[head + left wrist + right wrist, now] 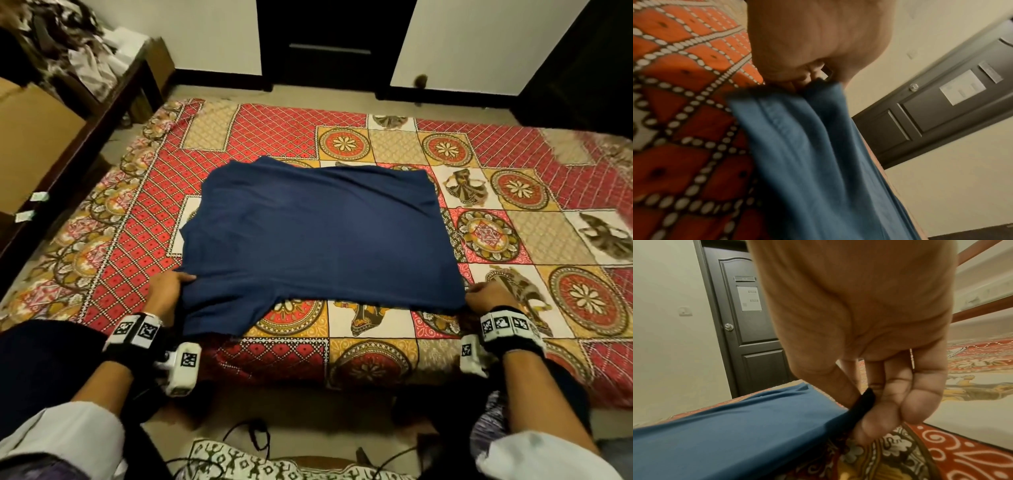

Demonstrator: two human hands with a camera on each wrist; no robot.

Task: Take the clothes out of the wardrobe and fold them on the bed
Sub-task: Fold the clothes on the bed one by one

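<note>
Head view, shirt: a navy shirt [318, 236] lies spread flat on the bed [513, 164], near the front edge, its near-left part hanging slightly over the side.
Head view, left hand: the left hand [168, 287] pinches the shirt's near-left edge, thumb on top of the cloth.
Head view, right hand: the right hand [488, 296] holds the near-right corner, fingers curled under.
Head view, surroundings: a dark door [332, 44] stands beyond the bed; a heap of clothes [68, 44] sits on a stand to the far left.

Left wrist view, grip: the left hand [813, 48] has its fingers closed on a bunched fold of the shirt [818, 162]; cloth hangs down from the pinch in soft pleats over the red-patterned bed [684, 129].

Right wrist view, grip: the right hand [869, 353] nips the shirt [725, 434] corner between thumb and curled fingers; the cloth runs taut and smooth away from it.

Handling: likely light, limp knit; it sags wherever unsupported and will not hold a crease alone.
Slip: probably grips well on the cotton sheet, so dragging may wrinkle it; lifting seems safer.
Where to hold: corners and hem edges, both hands level and apart, keeping the span taut as now.
Risk: the overhanging left part may pull the fold crooked.
</note>
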